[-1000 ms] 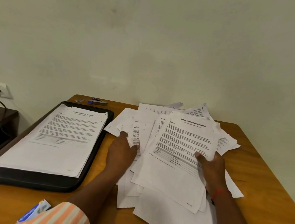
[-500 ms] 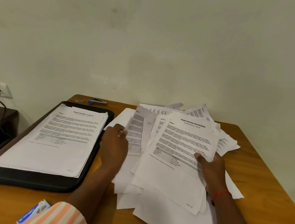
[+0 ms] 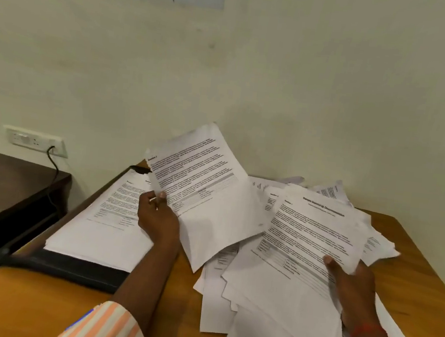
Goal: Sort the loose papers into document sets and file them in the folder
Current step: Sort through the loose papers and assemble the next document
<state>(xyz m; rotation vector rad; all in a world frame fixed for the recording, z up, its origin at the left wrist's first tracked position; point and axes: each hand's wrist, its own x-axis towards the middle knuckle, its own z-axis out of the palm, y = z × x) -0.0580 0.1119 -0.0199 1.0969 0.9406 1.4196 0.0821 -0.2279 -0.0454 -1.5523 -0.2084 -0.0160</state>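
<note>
A sheet (image 3: 207, 194) extends up-right from the left hand's (image 3: 158, 219) grip.

We count two hands, the left hand (image 3: 158, 219) and the right hand (image 3: 352, 283); one black folder (image 3: 71, 267) with one stack (image 3: 103, 227); one lifted sheet (image 3: 208, 189); one loose heap (image 3: 302, 260), perhaps a dozen overlapping sheets; one wall socket (image 3: 34, 140); one cable (image 3: 55, 166).

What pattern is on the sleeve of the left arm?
The sleeve has orange and white stripes, clearest at the bottom of the head view.
</note>
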